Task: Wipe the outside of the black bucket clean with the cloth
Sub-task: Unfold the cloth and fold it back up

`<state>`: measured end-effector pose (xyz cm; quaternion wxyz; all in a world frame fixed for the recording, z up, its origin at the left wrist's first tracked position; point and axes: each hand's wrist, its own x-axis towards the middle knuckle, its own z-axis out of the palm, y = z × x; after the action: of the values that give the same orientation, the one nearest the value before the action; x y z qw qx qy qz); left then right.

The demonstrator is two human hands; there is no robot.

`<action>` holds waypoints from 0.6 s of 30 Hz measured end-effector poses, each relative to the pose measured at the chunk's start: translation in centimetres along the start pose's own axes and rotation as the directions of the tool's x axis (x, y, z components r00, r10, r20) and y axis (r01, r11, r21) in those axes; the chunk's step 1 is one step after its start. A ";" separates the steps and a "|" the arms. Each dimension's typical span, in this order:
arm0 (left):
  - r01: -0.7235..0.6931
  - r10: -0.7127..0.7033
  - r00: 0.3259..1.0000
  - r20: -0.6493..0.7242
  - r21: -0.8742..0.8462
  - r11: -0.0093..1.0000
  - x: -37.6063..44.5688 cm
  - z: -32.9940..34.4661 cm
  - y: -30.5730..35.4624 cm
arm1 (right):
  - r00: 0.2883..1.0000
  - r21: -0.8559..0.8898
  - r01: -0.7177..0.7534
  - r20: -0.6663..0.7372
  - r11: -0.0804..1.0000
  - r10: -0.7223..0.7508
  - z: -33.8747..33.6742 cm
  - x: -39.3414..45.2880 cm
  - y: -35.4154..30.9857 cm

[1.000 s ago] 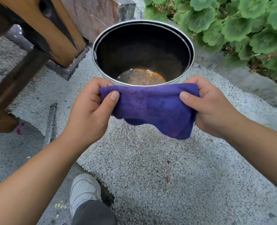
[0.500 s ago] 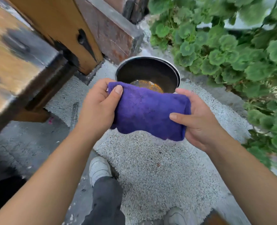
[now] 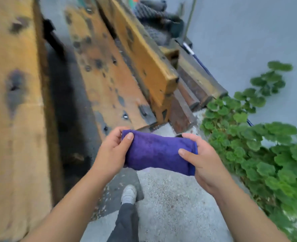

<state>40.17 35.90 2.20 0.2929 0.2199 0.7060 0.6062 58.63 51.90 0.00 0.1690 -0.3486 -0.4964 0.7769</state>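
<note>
A folded purple cloth (image 3: 159, 152) is held level in front of me, between both hands. My left hand (image 3: 112, 152) grips its left end, thumb on top. My right hand (image 3: 202, 160) grips its right end, thumb pressed across the front. The black bucket is hidden behind the cloth and hands; only a thin dark sliver shows above the cloth near my right hand, and I cannot tell whether it is the rim. The picture is blurred by motion.
A worn wooden bench (image 3: 113, 75) and table top (image 3: 13, 102) stand to the left. Green leafy plants (image 3: 266, 154) line the right by a grey wall (image 3: 249, 32). Below are pebbled ground (image 3: 175, 203) and my white shoe (image 3: 129, 193).
The view has risen and pulled back from the bucket, which dropped out of sight behind the cloth. Both hands kept their grip on the cloth, now more bunched.
</note>
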 end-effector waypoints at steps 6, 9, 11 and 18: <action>0.005 -0.010 0.956 -0.292 -0.018 1.000 -9.3 -13.7 6.4 | 0.958 -0.104 -0.052 0.276 0.993 0.079 14.9 -4.7 -4.2; 0.021 -0.053 0.918 -0.393 -0.086 0.996 -12.8 -19.0 7.1 | 0.925 -0.145 -0.069 0.361 0.987 0.118 21.0 -6.0 -3.8; 0.039 -0.085 0.902 -0.424 -0.115 0.993 -14.8 -22.5 7.5 | 0.908 -0.183 -0.060 0.399 0.981 0.130 25.0 -6.8 -3.4; 0.038 -0.079 0.868 -0.490 -0.092 0.995 -16.3 -34.2 6.2 | 0.900 -0.307 0.037 0.425 0.951 0.102 37.6 -6.5 -1.3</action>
<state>28.59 1.25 13.88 0.1299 0.0248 0.7389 0.6607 36.41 24.00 13.55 -0.0158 -0.1964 -0.6301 0.7511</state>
